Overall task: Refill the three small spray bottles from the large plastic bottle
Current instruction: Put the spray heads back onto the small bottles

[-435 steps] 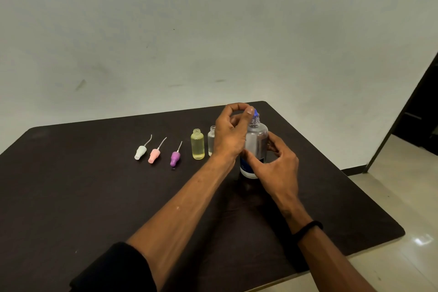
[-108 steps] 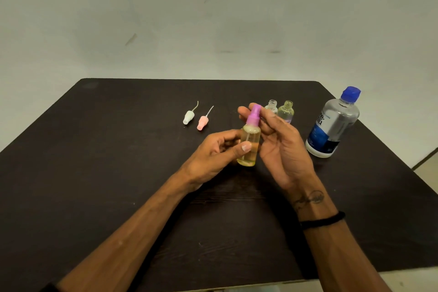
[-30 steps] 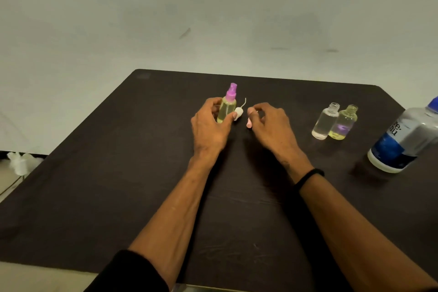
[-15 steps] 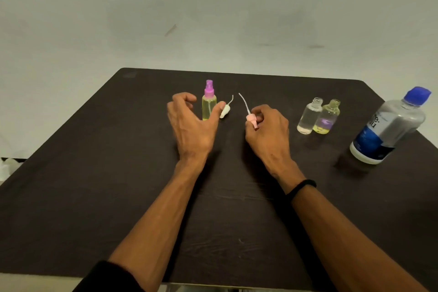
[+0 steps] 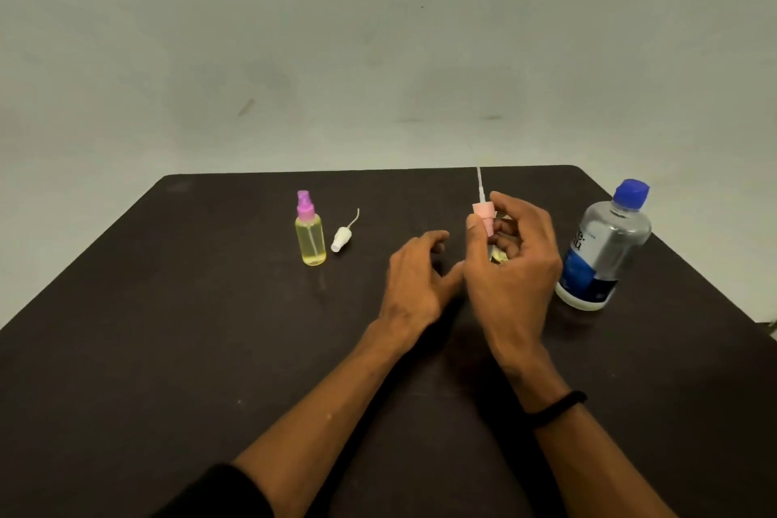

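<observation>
Right hand: the right hand (image 5: pixel 511 261) is pinching a small pink plastic spray cap (image 5: pixel 483 219), its thin white dip tube pointing up; a sliver of a small bottle is showing behind the fingers.
Left hand: the left hand (image 5: pixel 414 280) is hovering just beside the right, fingers relaxed and spread, holding nothing.
Capped bottle: a small yellow-tinted spray bottle with a purple cap (image 5: pixel 310 232) is standing upright on the dark brown table (image 5: pixel 168 349).
Loose cap: a white spray cap with a curved tube (image 5: pixel 342 238) is lying just beside it.
Large bottle: the large clear plastic bottle with a blue cap and blue label (image 5: pixel 603 246) is standing right of the hands.
</observation>
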A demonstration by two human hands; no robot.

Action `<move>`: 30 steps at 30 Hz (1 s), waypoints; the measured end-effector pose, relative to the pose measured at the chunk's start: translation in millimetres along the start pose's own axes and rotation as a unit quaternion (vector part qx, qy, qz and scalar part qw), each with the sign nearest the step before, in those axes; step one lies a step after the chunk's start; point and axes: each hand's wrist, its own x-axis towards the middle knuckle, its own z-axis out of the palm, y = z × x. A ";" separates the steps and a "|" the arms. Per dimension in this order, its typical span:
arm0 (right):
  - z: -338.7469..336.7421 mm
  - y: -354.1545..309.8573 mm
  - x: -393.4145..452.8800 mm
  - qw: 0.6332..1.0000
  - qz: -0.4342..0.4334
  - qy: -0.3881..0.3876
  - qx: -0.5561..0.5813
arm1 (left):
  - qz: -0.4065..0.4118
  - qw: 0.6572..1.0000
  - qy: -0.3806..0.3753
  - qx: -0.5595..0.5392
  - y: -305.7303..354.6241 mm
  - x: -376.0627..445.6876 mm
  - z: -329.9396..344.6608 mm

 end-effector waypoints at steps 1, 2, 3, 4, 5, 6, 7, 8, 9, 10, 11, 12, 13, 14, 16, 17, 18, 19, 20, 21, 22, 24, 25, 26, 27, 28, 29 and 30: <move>-1.8 0.2 2.2 1.000 0.004 0.009 0.007 | -0.011 1.000 -0.005 0.000 4.0 6.0 8.8; -3.3 0.3 3.8 1.000 0.006 0.017 0.011 | -0.018 1.000 -0.006 0.004 7.8 10.0 16.2; -4.8 0.6 5.8 1.000 0.006 0.024 0.015 | -0.020 1.000 -0.003 0.008 10.7 13.6 23.2; -5.9 0.8 7.7 0.999 0.007 0.031 0.019 | -0.018 1.000 0.002 0.005 13.1 16.2 29.2; -6.6 0.9 8.9 0.999 0.010 0.035 0.024 | -0.012 1.000 0.007 -0.008 15.0 17.4 33.5; -6.8 1.6 10.3 0.999 0.013 0.040 0.030 | -0.007 1.000 0.013 -0.026 16.0 18.9 37.9; -6.6 2.1 10.9 0.998 0.018 0.044 0.037 | -0.004 0.999 0.019 -0.040 16.0 20.2 41.2; -6.3 2.7 11.7 0.998 0.022 0.049 0.042 | -0.002 0.998 0.024 -0.050 15.5 21.8 43.5; -6.1 3.5 12.2 0.997 0.026 0.053 0.044 | -0.001 0.998 0.027 -0.057 14.7 23.3 44.8; -5.7 4.6 12.4 0.997 0.028 0.055 0.044 | -0.001 0.998 0.030 -0.063 13.6 24.2 45.3; -5.4 5.8 12.7 0.997 0.029 0.054 0.044 | -0.001 0.997 0.034 -0.070 12.7 25.0 45.4; -5.4 7.2 12.5 0.997 0.029 0.051 0.045 | -0.001 0.996 0.038 -0.077 12.4 24.6 44.4; -5.4 8.4 12.3 0.997 0.028 0.048 0.046 | -0.003 0.995 0.042 -0.086 13.4 23.8 42.0; -5.6 9.2 12.2 0.997 0.027 0.045 0.047 | -0.006 0.994 0.047 -0.095 14.8 22.4 38.4; -6.3 9.2 12.7 0.998 0.022 0.047 0.043 | -0.008 0.993 0.053 -0.102 15.4 18.3 29.0; -7.1 8.3 13.3 0.998 0.017 0.047 0.039 | -0.008 0.994 0.055 -0.098 15.5 15.0 22.6; -7.5 6.8 13.4 0.998 0.011 0.047 0.037 | -0.009 0.994 0.058 -0.092 14.0 11.2 14.8; -8.0 5.2 13.3 0.998 0.004 0.044 0.037 | -0.010 0.994 0.063 -0.089 11.2 7.3 7.2; -8.6 3.7 13.3 0.999 -0.005 0.039 0.035 | -0.013 0.994 0.069 -0.089 7.6 3.3 0.7; -8.4 2.4 12.6 0.999 -0.014 0.032 0.034 | -0.018 0.993 0.077 -0.088 4.3 -1.5 -7.0; -8.4 1.5 12.1 0.999 -0.023 0.024 0.032 | -0.025 0.992 0.089 -0.082 0.4 -5.4 -13.3; -8.4 1.0 11.2 0.999 -0.033 0.007 0.028 | -0.038 0.991 0.113 -0.069 -7.0 -11.9 -23.6; -9.2 1.1 11.1 0.999 -0.038 0.000 0.026 | -0.043 0.990 0.119 -0.066 -9.9 -14.5 -27.4; -9.3 0.7 10.6 0.999 -0.044 -0.008 0.025 | -0.047 0.989 0.125 -0.065 -12.8 -16.7 -31.3; -9.5 0.2 10.2 0.998 -0.052 -0.015 0.024 | -0.049 0.988 0.129 -0.063 -14.5 -18.0 -34.5; -9.7 -0.4 9.6 0.998 -0.061 -0.022 0.020 | -0.050 0.988 0.132 -0.062 -15.4 -18.6 -36.6; -9.9 -1.1 9.0 0.997 -0.068 -0.028 0.017 | -0.050 0.988 0.135 -0.062 -15.6 -18.4 -37.9; -9.7 -2.1 8.5 0.997 -0.075 -0.033 0.014 | -0.050 0.987 0.137 -0.063 -15.6 -18.0 -38.2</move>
